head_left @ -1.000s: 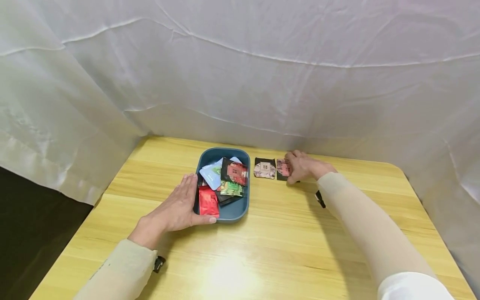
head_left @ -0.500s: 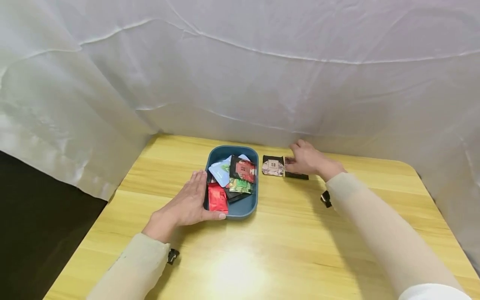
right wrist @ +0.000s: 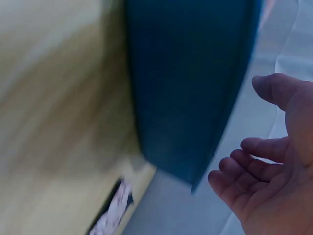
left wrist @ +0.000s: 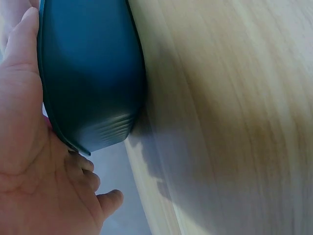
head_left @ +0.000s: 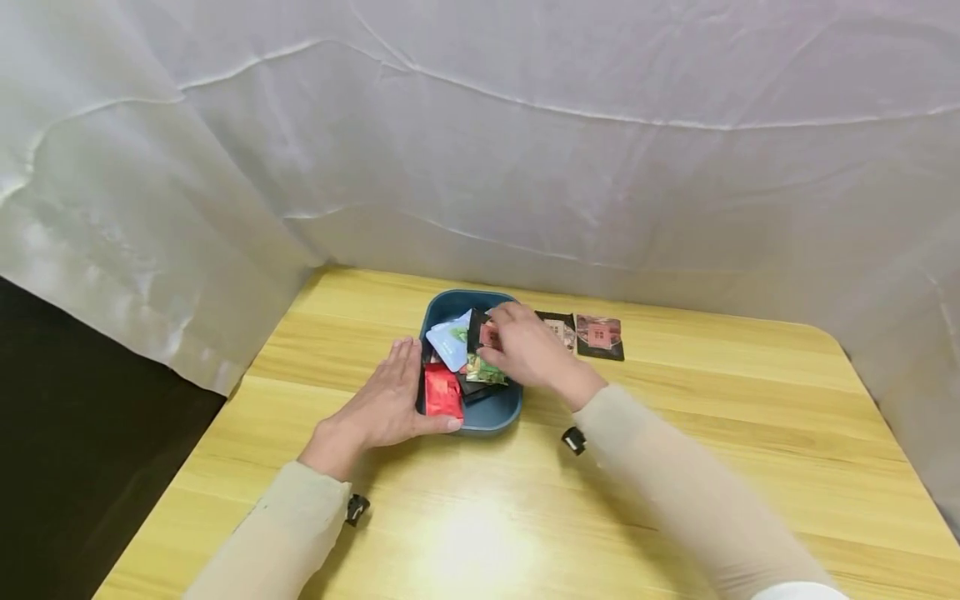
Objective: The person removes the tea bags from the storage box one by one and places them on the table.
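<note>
My left hand [head_left: 375,408] lies against the left side of a dark blue plastic box [head_left: 487,432], its thumb straight along the near rim. In the left wrist view, the palm [left wrist: 34,156] rests at the box's rim. Over the box's right side, my right hand [head_left: 528,346] reaches above the sachets, fingers apart and holding nothing in the right wrist view. Inside are a pale blue sachet [head_left: 450,348], a shiny red one [head_left: 442,392], a green one [head_left: 483,371] and a black-and-red one [head_left: 475,329], partly hidden by the right hand.
Right of the box, a black sachet with a pale floral label [head_left: 562,325] lies beside a black-and-pink one [head_left: 600,335], in a row on the wooden table [head_left: 675,433]. Pale cloth [head_left: 525,167] hangs behind the table and on both sides.
My right hand has left the black-and-pink sachet, now fully in sight, and moved left over the box. The left hand keeps its place at the box; the head view has shifted slightly.
</note>
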Action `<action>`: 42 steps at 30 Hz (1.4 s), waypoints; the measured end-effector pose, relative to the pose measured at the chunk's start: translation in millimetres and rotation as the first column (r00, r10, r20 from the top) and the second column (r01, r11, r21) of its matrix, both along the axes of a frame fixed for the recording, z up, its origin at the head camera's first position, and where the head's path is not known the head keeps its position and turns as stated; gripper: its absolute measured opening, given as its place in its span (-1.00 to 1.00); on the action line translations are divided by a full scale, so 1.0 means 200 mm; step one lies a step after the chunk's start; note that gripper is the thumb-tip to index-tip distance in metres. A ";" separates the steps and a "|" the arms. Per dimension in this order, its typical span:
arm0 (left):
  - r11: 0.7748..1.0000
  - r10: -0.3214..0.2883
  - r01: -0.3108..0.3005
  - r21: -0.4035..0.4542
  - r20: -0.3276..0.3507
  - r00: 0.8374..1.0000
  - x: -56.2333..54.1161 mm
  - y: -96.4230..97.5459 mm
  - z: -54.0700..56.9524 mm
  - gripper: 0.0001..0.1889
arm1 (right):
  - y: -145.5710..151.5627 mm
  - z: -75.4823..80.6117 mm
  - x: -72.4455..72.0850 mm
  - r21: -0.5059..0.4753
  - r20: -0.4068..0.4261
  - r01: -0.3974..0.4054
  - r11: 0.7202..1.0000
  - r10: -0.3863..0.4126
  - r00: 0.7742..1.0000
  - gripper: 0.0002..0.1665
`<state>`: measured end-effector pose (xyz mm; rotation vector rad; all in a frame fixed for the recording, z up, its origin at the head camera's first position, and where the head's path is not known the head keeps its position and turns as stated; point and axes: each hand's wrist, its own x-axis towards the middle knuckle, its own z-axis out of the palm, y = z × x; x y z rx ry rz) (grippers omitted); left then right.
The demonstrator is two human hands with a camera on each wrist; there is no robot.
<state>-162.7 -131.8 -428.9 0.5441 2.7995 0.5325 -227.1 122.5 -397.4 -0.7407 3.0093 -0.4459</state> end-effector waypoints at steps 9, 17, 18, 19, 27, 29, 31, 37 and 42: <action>1.000 -0.012 0.012 0.017 0.002 1.000 -0.02 0.00 -0.01 0.51 | -0.21 -0.09 0.06 0.091 0.064 0.024 0.996 -0.030 0.997 -0.07; 1.000 -0.011 0.011 0.028 0.004 1.000 -0.03 0.00 -0.01 0.50 | -0.24 -0.11 0.11 0.127 0.046 -0.061 0.990 0.056 0.997 -0.27; 1.000 -0.011 0.011 0.026 0.002 1.000 -0.03 -0.01 -0.01 0.50 | -0.24 -0.12 0.12 0.124 0.047 -0.075 0.989 0.070 0.996 -0.29; 1.000 -0.010 0.010 0.025 0.002 1.000 -0.02 -0.01 -0.01 0.50 | -0.23 -0.12 0.12 0.121 0.051 -0.090 0.989 0.084 0.995 -0.31; 0.999 -0.001 0.001 0.035 0.014 1.000 -0.03 0.00 0.01 0.50 | -0.15 -0.12 0.14 0.019 0.111 -0.305 0.952 0.301 0.947 -0.40; 0.999 -0.001 0.000 0.040 0.017 1.000 -0.03 0.00 0.01 0.50 | -0.13 -0.12 0.14 -0.016 0.131 -0.342 0.939 0.341 0.931 -0.41; 0.999 -0.002 0.002 0.039 0.018 1.000 -0.03 0.00 0.01 0.51 | -0.11 -0.11 0.14 -0.048 0.125 -0.355 0.934 0.358 0.925 -0.44; 1.000 -0.002 0.002 0.025 0.024 1.000 -0.03 0.02 0.01 0.53 | -0.12 -0.08 0.16 -0.087 -0.051 -0.119 0.989 0.115 0.992 -0.56; 1.000 0.001 -0.002 0.028 0.029 1.000 -0.02 0.03 0.01 0.53 | -0.16 0.00 0.17 -0.038 -0.060 0.187 0.982 -0.189 0.980 -0.34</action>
